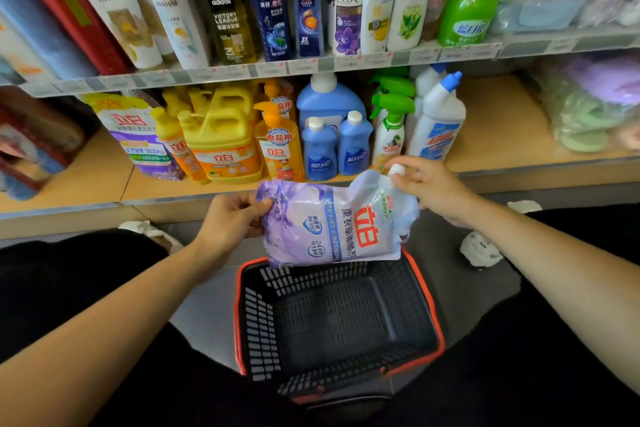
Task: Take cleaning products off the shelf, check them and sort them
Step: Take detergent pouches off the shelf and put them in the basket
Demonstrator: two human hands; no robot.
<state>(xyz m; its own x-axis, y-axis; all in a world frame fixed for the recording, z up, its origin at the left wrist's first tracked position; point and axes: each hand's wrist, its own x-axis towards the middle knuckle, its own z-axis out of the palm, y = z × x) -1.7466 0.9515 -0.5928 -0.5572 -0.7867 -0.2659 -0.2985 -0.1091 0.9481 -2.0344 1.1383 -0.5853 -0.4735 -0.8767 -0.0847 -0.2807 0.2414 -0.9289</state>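
pouch lay crosswise above basket | left hand pinched its bottom edge | right hand gripped its cap end, both equally near

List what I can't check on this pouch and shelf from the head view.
- Pouch back: faces away from the head camera.
- Cap: partly covered by the right hand; seal unclear.
- Pouch's bottom edge: partly covered by the left hand.
- Shelf price tags: blurred, unreadable in the head view.
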